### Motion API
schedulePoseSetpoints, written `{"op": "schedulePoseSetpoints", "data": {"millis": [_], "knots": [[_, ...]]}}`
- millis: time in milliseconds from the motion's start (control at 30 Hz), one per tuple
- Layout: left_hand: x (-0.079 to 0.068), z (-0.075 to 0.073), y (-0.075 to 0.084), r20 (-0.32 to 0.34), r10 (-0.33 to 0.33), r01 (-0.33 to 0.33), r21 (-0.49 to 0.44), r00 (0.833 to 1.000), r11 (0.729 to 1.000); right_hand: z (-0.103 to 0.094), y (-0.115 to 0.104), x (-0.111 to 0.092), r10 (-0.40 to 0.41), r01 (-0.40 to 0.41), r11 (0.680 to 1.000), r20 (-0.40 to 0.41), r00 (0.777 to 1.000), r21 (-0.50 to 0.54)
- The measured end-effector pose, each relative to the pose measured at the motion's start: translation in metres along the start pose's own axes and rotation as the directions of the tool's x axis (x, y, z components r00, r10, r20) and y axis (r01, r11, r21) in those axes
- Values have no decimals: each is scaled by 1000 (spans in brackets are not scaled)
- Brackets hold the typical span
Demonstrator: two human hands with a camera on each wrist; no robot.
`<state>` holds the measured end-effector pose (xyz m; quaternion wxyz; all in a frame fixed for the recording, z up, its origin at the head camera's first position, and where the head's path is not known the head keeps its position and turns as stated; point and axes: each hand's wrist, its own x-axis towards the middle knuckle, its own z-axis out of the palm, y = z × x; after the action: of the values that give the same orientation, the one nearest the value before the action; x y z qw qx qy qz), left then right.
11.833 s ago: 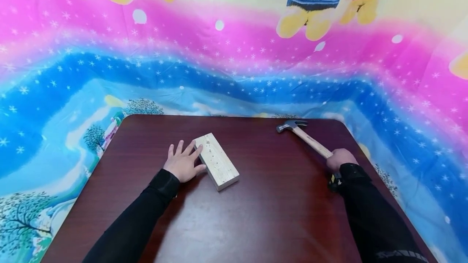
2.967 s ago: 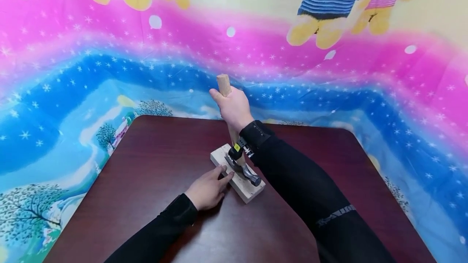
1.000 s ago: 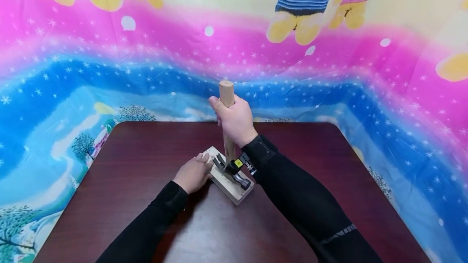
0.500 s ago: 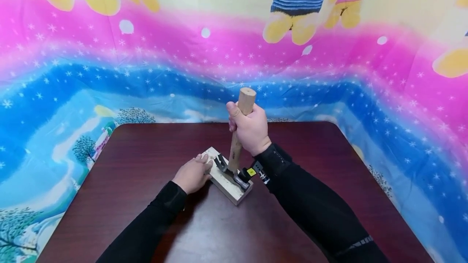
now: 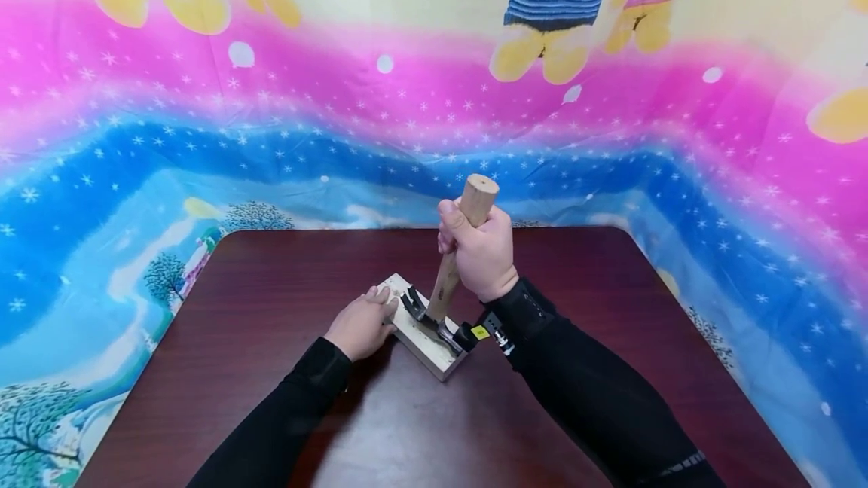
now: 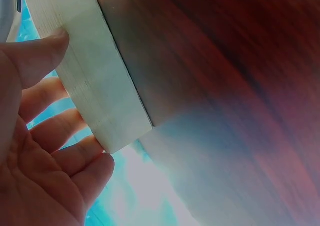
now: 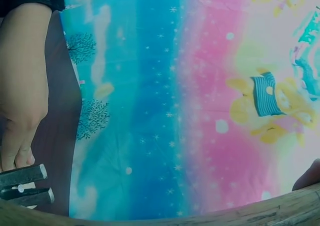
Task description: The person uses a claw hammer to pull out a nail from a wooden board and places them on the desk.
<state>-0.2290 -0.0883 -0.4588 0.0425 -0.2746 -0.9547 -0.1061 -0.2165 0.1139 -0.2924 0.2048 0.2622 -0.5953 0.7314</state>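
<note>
A claw hammer (image 5: 444, 300) stands on its head on a pale wooden block (image 5: 423, 356), its wooden handle rising and tilted to the right. High on the handle, my right hand (image 5: 484, 254) grips it with curled fingers. The claw points to the far left and the striking face to the near right. My left hand (image 5: 362, 326) holds the block's left far end, its thumb (image 6: 45, 53) along one side and its fingers at another edge. Between the claw tines (image 7: 27, 193) in the right wrist view shows a small bright round spot, perhaps a nail head.
The block lies on a dark red-brown table (image 5: 312, 269) with rounded far corners. Behind and beside the table hangs a printed cloth (image 5: 434, 89) with bears and snowflakes. A small camera (image 5: 475, 333) on the right wrist sits close to the hammer head.
At first the hammer lay at the right and the left hand touched the block with spread fingers. Over the last second the right hand has tilted the handle rightward; the block has stayed nearly still.
</note>
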Motion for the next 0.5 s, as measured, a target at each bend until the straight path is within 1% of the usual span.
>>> {"op": "schedulePoseSetpoints", "data": {"millis": [133, 267, 400, 500], "knots": [[-1, 1, -1, 9, -9, 10, -6, 1000, 1000, -5, -2, -4, -34, 35, 997, -11, 999, 75], [-1, 1, 0, 20, -23, 24, -23, 1000, 999, -11, -7, -8, -71, 71, 989, -1, 997, 133], [-1, 0, 1, 25, -30, 31, -36, 999, 999, -17, -11, -12, -84, 82, 977, 5, 996, 197], [-1, 0, 0, 25, -28, 29, -32, 999, 999, -22, -14, -15, -74, 72, 969, 0, 997, 237]]}}
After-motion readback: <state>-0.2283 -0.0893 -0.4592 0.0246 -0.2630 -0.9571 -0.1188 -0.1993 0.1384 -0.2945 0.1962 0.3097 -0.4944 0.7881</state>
